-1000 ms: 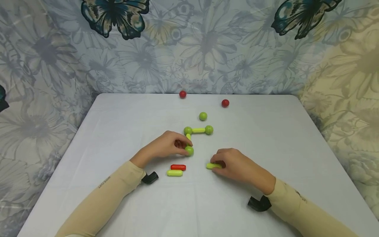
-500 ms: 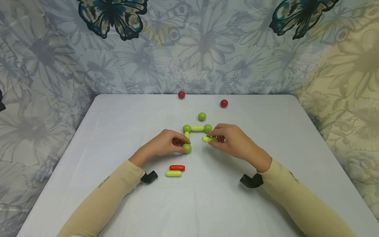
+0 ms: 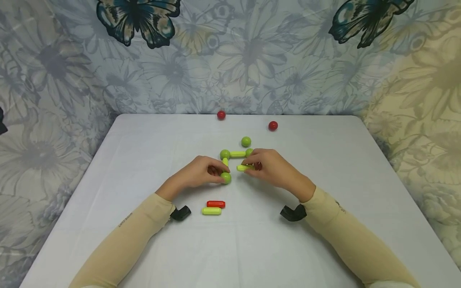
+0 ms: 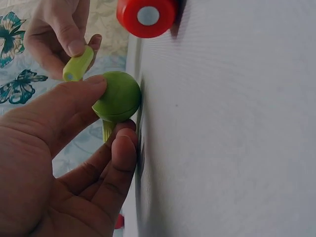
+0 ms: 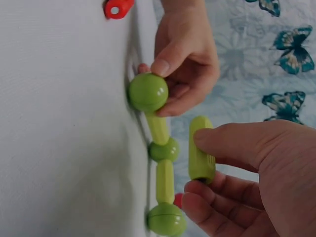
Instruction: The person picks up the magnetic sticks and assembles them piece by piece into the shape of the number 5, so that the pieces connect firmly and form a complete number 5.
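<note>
The left sleeve [image 3: 124, 242] and right sleeve [image 3: 360, 242] bear print [image 3: 125, 219] — too small to read.

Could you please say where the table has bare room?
Bare: the table between sleeves, nearer than the loose lime rod; also right of the red balls. Crowded: centre, around left grip, right grip and green balls.

You've got four green balls [image 3: 246, 141], four yellow-green sticks [image 3: 211, 211], two red balls [image 3: 273, 126] and literally just one red stick [image 3: 216, 204], plus one table [image 3: 324, 156] under your stuff.

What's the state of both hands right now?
Left hand: closed, holding the nearest green ball.
Right hand: closed, holding a loose yellow-green rod.
</note>
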Tool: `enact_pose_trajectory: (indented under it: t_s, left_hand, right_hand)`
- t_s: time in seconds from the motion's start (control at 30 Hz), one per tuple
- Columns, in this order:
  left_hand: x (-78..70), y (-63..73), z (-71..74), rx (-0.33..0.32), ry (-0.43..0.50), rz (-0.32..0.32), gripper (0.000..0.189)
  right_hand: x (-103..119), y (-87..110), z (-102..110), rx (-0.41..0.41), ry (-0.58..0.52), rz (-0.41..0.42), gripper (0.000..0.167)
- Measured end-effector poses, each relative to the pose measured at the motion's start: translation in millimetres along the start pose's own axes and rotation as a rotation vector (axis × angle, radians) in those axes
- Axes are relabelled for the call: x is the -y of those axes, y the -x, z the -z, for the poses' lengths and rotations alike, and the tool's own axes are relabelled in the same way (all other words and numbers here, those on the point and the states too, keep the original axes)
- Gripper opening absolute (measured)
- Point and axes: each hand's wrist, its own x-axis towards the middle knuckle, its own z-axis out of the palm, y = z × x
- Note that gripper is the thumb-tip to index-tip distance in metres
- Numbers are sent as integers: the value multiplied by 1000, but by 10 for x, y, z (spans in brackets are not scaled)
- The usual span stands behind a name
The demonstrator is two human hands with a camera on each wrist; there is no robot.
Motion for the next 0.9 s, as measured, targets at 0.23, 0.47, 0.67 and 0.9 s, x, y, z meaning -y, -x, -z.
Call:
enact_pose_trajectory:
  t_s: [0.23, 0.47, 0.67, 0.9]
  left_hand:
    - [17, 9, 3, 13, 7, -8, 28]
    - [20, 9, 9, 14, 4, -20, 27]
    - [23, 1, 6, 7, 10, -25, 26]
    - [14, -3, -1, 11, 42, -4, 29]
  right_hand:
    - [-37, -12, -72, 4, 5, 18, 20]
    - [-47, -33, -151, 27, 15, 15, 21]
    - [-53, -47, -213, 50, 28, 32, 21]
    - [-31, -55, -249, 64, 54, 24, 22]
